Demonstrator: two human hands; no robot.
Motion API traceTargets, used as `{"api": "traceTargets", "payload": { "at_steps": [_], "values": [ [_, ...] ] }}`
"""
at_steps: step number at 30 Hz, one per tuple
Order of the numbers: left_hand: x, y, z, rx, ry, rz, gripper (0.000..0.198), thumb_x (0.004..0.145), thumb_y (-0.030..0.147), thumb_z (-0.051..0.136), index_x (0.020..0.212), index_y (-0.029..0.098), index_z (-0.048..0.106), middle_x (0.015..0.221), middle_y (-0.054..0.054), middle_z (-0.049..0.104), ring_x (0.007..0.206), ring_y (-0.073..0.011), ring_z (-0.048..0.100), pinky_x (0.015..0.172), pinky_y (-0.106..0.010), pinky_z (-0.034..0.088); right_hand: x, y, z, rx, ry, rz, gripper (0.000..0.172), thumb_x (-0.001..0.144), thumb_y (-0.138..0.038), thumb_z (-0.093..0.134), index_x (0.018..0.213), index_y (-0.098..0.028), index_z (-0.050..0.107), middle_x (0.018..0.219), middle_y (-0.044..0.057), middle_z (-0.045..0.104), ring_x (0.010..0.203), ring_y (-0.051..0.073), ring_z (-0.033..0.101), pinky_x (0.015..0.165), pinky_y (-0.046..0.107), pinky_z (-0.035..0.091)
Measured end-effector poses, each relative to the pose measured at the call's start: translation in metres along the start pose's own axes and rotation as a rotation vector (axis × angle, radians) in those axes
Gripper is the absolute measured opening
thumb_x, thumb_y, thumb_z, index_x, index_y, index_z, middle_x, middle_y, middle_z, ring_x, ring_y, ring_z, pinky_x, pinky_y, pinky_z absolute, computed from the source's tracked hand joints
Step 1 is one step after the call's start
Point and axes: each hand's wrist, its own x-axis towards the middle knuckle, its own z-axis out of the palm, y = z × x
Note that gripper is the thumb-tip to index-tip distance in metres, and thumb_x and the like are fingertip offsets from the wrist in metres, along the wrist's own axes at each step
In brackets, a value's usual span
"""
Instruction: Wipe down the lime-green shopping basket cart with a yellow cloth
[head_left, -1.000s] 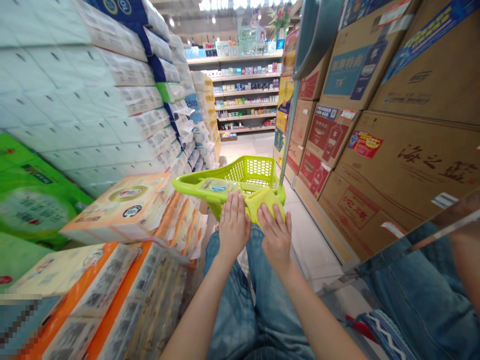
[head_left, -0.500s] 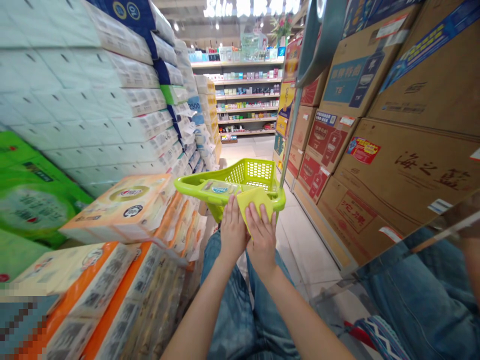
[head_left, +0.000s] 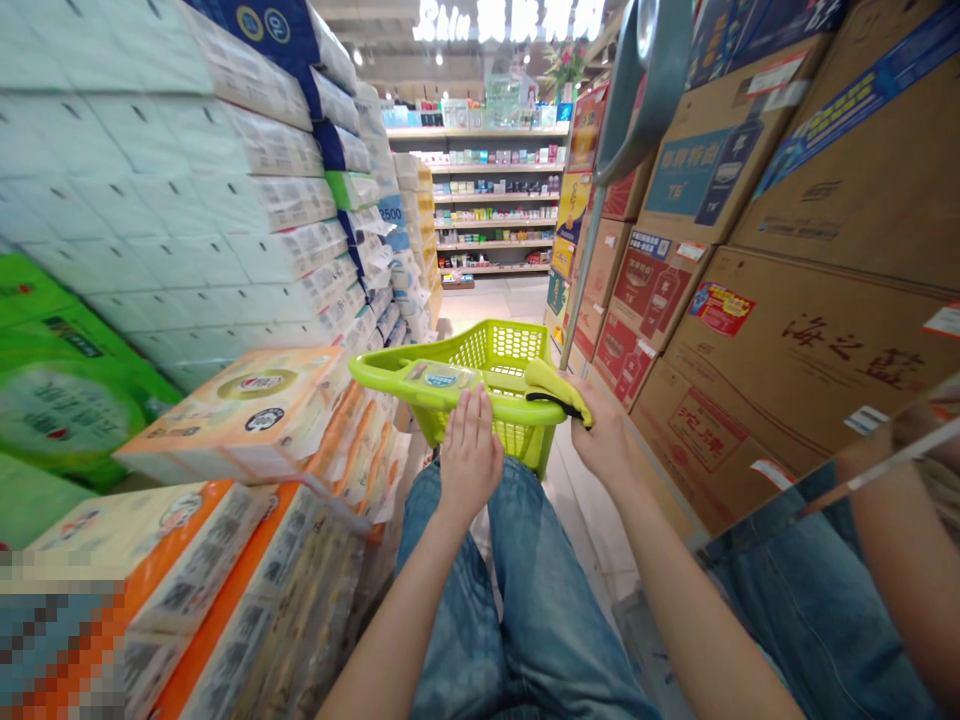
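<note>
A lime-green plastic shopping basket point(head_left: 386, 372) with perforated walls stands in front of my knees. My left hand point(head_left: 470, 452) rests on its near rim, fingers stretched out flat, beside a label point(head_left: 441, 375) on the basket. At the basket's right corner, my right hand point(head_left: 602, 437) holds a yellow cleaning cloth point(head_left: 553, 383) with a black edge or underside. The cloth is bunched over the rim there, and the fingertips are partly hidden behind it. A grey handle point(head_left: 628, 120) on a thin metal pole point(head_left: 585, 270) rises near that corner.
Stacked tissue packs point(head_left: 277, 205) line the left, with orange-and-white packs point(head_left: 232, 400) lower and closer. Cardboard cartons point(head_left: 810, 370) are piled along the right. A reflective panel point(head_left: 825, 570) stands at lower right. Shelves of small goods point(head_left: 495, 185) cross the aisle's far end.
My right hand has moved right with the cloth, from the middle of the near rim to the right corner. The cloth went from flat to bunched. My left hand stays on the rim.
</note>
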Motion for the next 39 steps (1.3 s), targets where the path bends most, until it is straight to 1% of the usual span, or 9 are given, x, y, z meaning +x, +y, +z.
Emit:
{"api": "traceTargets", "payload": {
  "at_steps": [3,6,16,21,25,28,32,35,39],
  "values": [
    [0.001,0.002,-0.001,-0.046,0.017,-0.025,0.073,0.09,0.013,0.045,0.156,0.01,0.015,0.156,-0.019,0.038,0.15,-0.0287,0.024,0.12,-0.05,0.03,0.022,0.016,-0.016,0.107,-0.214,-0.018,0.068,0.065,0.001,0.04,0.127,-0.018,0.062,0.125,0.007,0.068,0.12,0.019,0.062,0.106,0.038,0.047],
    [0.002,0.007,-0.003,-0.124,0.043,-0.064,0.069,0.09,0.013,0.045,0.155,0.013,0.022,0.156,-0.016,0.039,0.151,-0.027,0.023,0.12,-0.05,0.029,0.029,0.021,-0.021,0.128,-0.3,-0.035,0.061,0.067,0.0,0.045,0.122,-0.021,0.064,0.12,0.006,0.07,0.115,0.021,0.063,0.103,0.04,0.048],
    [0.009,-0.006,-0.008,-0.288,0.013,-0.085,0.072,0.086,0.008,0.043,0.154,0.017,0.021,0.162,-0.014,0.026,0.153,-0.0292,0.011,0.121,-0.058,0.025,0.019,0.004,0.008,0.11,-0.114,0.024,0.063,0.061,0.003,0.044,0.115,-0.022,0.066,0.114,0.007,0.07,0.114,0.024,0.061,0.103,0.044,0.047],
    [0.026,-0.039,0.002,-0.385,-0.062,-0.128,0.071,0.085,0.009,0.041,0.153,0.022,0.027,0.164,-0.009,0.023,0.154,-0.0271,0.007,0.124,-0.056,0.018,0.031,0.005,0.035,0.044,-0.08,0.034,0.06,0.063,0.003,0.045,0.115,-0.021,0.065,0.114,0.007,0.069,0.114,0.025,0.059,0.103,0.044,0.047],
    [0.055,-0.064,0.02,-0.399,-0.068,-0.237,0.042,0.095,0.028,0.041,0.136,0.023,0.051,0.161,-0.008,0.028,0.153,-0.0292,0.013,0.123,-0.056,0.02,0.047,-0.007,0.068,-0.075,-0.1,0.081,0.06,0.066,0.004,0.045,0.118,-0.021,0.063,0.114,0.009,0.068,0.114,0.026,0.058,0.103,0.044,0.047],
    [0.077,-0.07,0.035,-0.32,0.003,-0.356,0.037,0.098,0.036,0.039,0.122,0.018,0.06,0.151,-0.015,0.043,0.15,-0.0315,0.023,0.121,-0.059,0.02,0.056,-0.019,0.098,-0.101,-0.109,0.097,0.062,0.069,0.004,0.044,0.125,-0.019,0.06,0.12,0.011,0.067,0.118,0.026,0.056,0.107,0.045,0.044],
    [0.09,-0.077,0.043,-0.268,0.015,-0.348,0.041,0.099,0.028,0.025,0.115,0.015,0.061,0.127,-0.016,0.062,0.14,-0.0275,0.041,0.118,-0.054,0.028,0.058,-0.021,0.125,-0.035,-0.15,0.046,0.074,0.069,0.006,0.041,0.137,-0.018,0.053,0.139,0.009,0.059,0.133,0.021,0.048,0.116,0.04,0.036],
    [0.091,-0.093,0.039,-0.258,-0.011,-0.319,0.038,0.1,0.037,0.03,0.105,0.02,0.064,0.118,-0.012,0.067,0.136,-0.0258,0.045,0.118,-0.049,0.029,0.057,-0.01,0.12,0.16,-0.173,0.033,0.071,0.071,0.003,0.042,0.136,-0.021,0.056,0.14,0.006,0.058,0.133,0.019,0.049,0.115,0.035,0.038],
    [0.094,-0.122,0.03,-0.229,-0.077,-0.308,0.033,0.093,0.051,0.049,0.091,0.022,0.065,0.114,-0.01,0.068,0.134,-0.0285,0.047,0.115,-0.047,0.033,0.065,0.021,0.081,0.349,-0.007,0.265,0.032,0.078,-0.019,0.06,0.107,-0.022,0.07,0.112,0.006,0.069,0.109,0.025,0.062,0.1,0.039,0.048]
  ]
}}
